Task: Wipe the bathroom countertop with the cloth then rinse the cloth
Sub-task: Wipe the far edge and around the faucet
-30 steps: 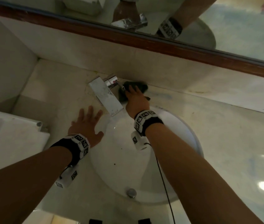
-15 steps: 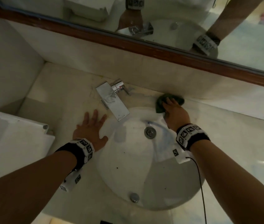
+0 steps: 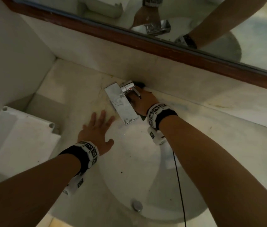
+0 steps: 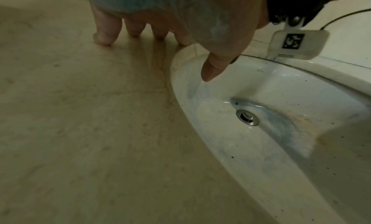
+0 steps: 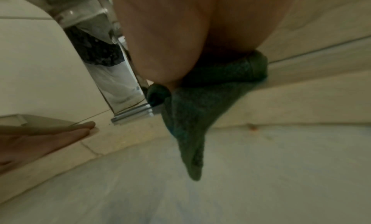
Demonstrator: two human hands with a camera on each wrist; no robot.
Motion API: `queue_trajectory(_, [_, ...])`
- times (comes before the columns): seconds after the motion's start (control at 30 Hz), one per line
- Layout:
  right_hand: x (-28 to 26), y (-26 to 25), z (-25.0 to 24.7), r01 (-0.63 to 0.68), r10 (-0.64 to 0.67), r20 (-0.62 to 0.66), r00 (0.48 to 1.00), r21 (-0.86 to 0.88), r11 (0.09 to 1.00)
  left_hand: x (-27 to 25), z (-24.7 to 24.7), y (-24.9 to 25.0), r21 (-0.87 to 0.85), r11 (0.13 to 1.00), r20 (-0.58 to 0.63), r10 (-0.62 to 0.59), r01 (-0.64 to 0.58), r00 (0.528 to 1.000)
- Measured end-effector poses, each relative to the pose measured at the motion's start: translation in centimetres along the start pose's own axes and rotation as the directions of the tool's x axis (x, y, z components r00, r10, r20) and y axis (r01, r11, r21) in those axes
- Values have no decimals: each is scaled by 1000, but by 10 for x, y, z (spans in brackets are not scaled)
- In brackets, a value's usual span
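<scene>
A dark green cloth (image 3: 139,83) (image 5: 190,116) lies bunched on the pale stone countertop (image 3: 74,89) at the back wall, just right of the chrome faucet (image 3: 121,102). My right hand (image 3: 143,100) presses down on it with the palm over the cloth; the faucet handle hides the fingers. One cloth corner trails toward the white sink (image 3: 129,169). My left hand (image 3: 100,125) rests flat on the countertop left of the basin, fingers (image 4: 108,28) spread, thumb over the rim, holding nothing.
The faucet spout (image 5: 112,84) overhangs the basin next to my right wrist. A drain (image 4: 247,117) sits in the sink bottom amid dark specks. A white box (image 3: 15,136) stands at the left. A wood-framed mirror (image 3: 195,51) runs above the backsplash.
My right hand has slid the cloth leftward along the back wall, from the right of the basin to beside the faucet. My left hand has stayed flat in place.
</scene>
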State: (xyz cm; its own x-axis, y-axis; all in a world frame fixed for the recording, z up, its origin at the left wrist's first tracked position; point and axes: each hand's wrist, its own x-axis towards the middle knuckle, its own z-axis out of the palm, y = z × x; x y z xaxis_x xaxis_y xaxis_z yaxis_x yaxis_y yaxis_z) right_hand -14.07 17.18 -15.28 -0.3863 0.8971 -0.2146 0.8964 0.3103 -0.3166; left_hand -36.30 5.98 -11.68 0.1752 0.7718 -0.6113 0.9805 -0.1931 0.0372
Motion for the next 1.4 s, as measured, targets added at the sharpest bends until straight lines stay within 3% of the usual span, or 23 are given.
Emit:
queue_trajectory(0.07, [-26, 16, -3, 2, -2, 16, 1000, 18, 1000, -1, 0, 0, 11, 1000, -3, 2, -2, 1000])
queue_trajectory(0.23, [-121, 92, -10, -140, 140, 7, 990, 37, 989, 0, 0, 1, 36, 999, -19, 20, -20, 1000])
queue_trajectory(0.33, [-142, 115, -14, -166, 167, -21, 986, 42, 985, 1, 3, 0, 28, 999, -27, 24, -23, 999])
queue_trajectory(0.47, [-117, 100, -14, -109, 109, 14, 994, 8, 994, 3, 6, 1, 26, 1000, -34, 16, -16, 999])
queue_trajectory(0.63, [-36, 39, -7, 12, -12, 15, 1000, 13, 1000, 4, 8, 0, -16, 1000, -33, 12, -13, 999])
queue_trajectory(0.77, [9, -6, -8, -13, 13, -9, 1000, 8, 1000, 4, 3, 1, -17, 1000, -25, 1, -1, 1000])
queue_trajectory(0.93, [-9, 9, -1, 29, -29, -5, 1000, -17, 999, 0, -2, 3, -16, 1000, -20, -15, 15, 1000])
queue_trajectory(1.17, [-88, 63, -8, -86, 86, 7, 996, -46, 995, 1, -21, 1, 19, 1000, 88, 17, -19, 996])
queue_trajectory(1.4, [-61, 35, -22, -72, 79, 93, 993, -81, 994, 13, -59, -17, 200, 964, 99, 160, -177, 982])
